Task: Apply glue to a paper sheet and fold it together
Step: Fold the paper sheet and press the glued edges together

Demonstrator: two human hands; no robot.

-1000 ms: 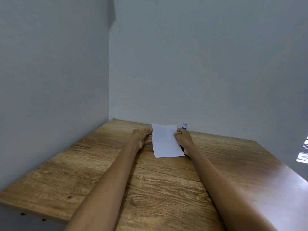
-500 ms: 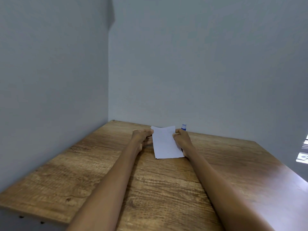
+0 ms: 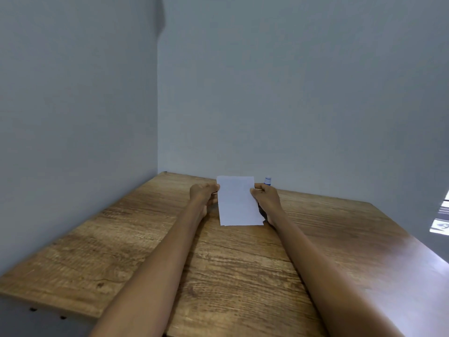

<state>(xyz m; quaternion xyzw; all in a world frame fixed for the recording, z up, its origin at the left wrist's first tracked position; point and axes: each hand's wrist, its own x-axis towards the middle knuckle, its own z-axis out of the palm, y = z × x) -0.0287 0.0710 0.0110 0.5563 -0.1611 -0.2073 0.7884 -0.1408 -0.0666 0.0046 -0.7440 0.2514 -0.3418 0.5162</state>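
A small white paper sheet [image 3: 237, 203] is held upright-tilted above the far part of the wooden table [image 3: 145, 239], its lower edge near the tabletop. My left hand [image 3: 202, 194] pinches the sheet's left edge near the top. My right hand [image 3: 266, 195] pinches its right edge at about the same height. A glue stick with a blue band [image 3: 267, 181] stands behind my right hand close to the back wall; only its top shows.
Grey walls close in the table at the left and the back. The table's right edge runs diagonally at the right, with a bright patch [image 3: 441, 215] beyond it. The near left edge of the table drops off.
The sheet's top edge has risen slightly and both hands have shifted a little away from me, still holding its two sides.
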